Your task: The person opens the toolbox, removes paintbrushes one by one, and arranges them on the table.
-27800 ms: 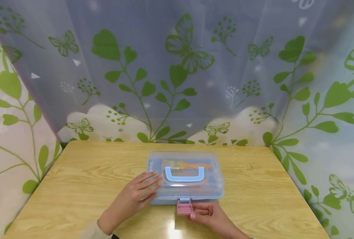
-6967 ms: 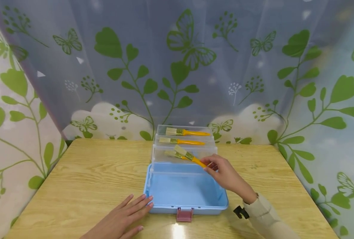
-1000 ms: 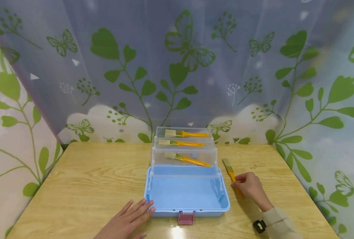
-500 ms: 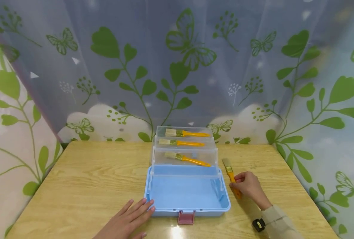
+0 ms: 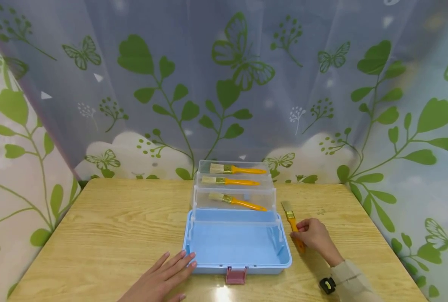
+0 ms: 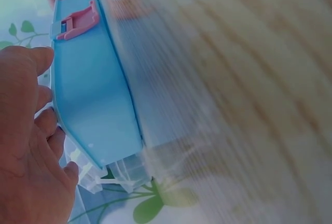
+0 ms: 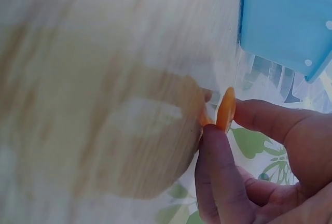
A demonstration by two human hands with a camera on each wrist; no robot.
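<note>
An opened light-blue box (image 5: 235, 243) with a pink latch (image 5: 236, 276) stands on the table, its clear trays raised behind it. To the right of the box, my right hand (image 5: 315, 235) pinches the orange handle of a paintbrush (image 5: 290, 214) between thumb and fingers. Its bristles point away from me; whether it rests fully on the table I cannot tell. In the right wrist view the handle's end (image 7: 226, 109) shows between thumb and fingertip. Fingers straight, my left hand (image 5: 163, 277) touches the box's front left corner. Nothing is in that hand.
Three more paintbrushes lie in the clear parts: one at the top (image 5: 239, 169), one in the middle (image 5: 231, 181) and one in the lowest tray (image 5: 239, 202). The wooden table (image 5: 114, 226) meets patterned cloth (image 5: 163, 105) at the back and sides.
The box was latched at first and now stands opened with trays raised. My right hand has moved a paintbrush from the lowest tray to the box's right. Little differs over the last second.
</note>
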